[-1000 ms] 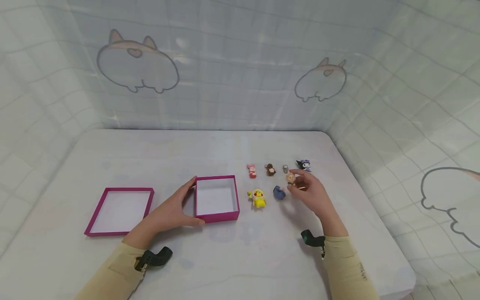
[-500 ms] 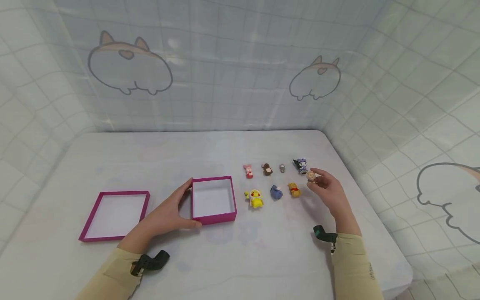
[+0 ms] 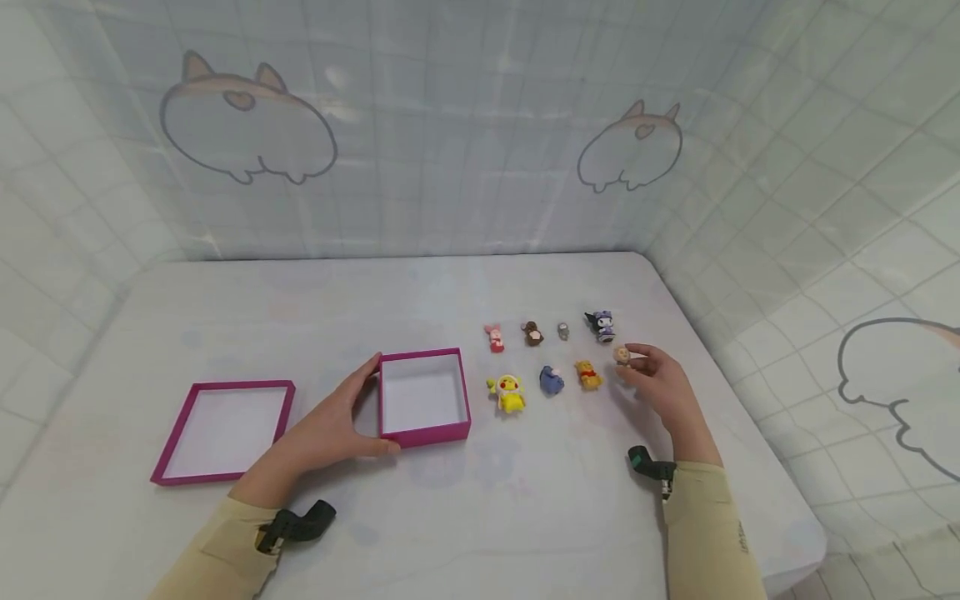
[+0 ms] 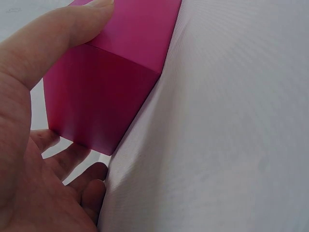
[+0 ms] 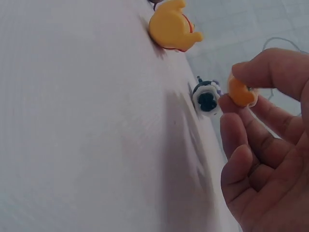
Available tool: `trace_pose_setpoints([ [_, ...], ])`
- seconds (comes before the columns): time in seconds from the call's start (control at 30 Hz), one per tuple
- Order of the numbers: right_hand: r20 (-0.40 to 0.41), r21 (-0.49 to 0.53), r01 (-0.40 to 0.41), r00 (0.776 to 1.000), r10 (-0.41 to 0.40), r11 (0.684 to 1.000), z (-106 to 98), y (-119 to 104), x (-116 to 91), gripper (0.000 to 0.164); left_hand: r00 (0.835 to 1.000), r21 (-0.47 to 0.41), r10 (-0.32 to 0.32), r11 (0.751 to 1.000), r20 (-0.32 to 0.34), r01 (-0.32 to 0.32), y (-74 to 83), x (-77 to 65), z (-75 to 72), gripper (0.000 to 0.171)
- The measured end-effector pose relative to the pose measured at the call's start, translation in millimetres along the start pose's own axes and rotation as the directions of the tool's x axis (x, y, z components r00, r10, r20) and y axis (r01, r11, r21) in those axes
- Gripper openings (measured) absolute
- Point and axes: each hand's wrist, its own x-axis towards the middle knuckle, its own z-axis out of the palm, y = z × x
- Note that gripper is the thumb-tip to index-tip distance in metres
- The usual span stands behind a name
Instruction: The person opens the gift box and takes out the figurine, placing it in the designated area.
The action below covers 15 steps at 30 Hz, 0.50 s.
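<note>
1. White padded cloth (image 3: 450, 500) covers the work surface, and checked sheeting printed with cartoon animal outlines hangs behind it.
2. An open magenta box (image 3: 423, 398) is seen at centre frame; its matching lid (image 3: 223, 431) lies well apart at lower left, inner side up.
3. The left hand (image 3: 330, 429) is curled round the box's near left corner, thumb along the front wall and fingers (image 4: 29, 58) on the side wall.
4. A small tan figurine (image 3: 622, 355) is pinched between thumb and fingertips (image 5: 263, 72) of the right hand (image 3: 663, 390), right of centre, apparently clear of the cloth.
5. Seven figurines are counted on the cloth in two rows: pink (image 3: 493, 337), brown (image 3: 532, 333), small grey (image 3: 563, 331) and dark purple (image 3: 602, 326) behind; yellow (image 3: 508, 393), blue (image 3: 551, 380) and orange bear (image 3: 588, 374) in front.
6. The step is judged to be placement of the held figurine at the right end of the front row, just beside the orange bear. A short lowering and an upright release are called for.
</note>
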Motion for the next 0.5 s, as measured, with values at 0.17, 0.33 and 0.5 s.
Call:
trace_pose_setpoints([
  [0.17, -0.006, -0.045, 0.002, 1.0, -0.002, 0.999, -1, 2, 2, 0.056, 1.0, -0.005, 0.008, 1.0, 0.004, -0.008, -0.9, 1.7, -1.0, 0.13],
  [0.33, -0.008, -0.081, 0.014, 1.0, -0.014, 0.997, 0, 8, 5, 0.054, 1.0, -0.003, 0.009, 1.0, 0.005, -0.009, -1.1, 2.2, -0.6, 0.131],
  [0.5, -0.009, -0.112, 0.003, 1.0, -0.004, 0.994, 1, 16, 10, 0.054, 1.0, -0.001, 0.015, 1.0, 0.003, -0.015, -1.8, 2.5, -0.6, 0.131],
])
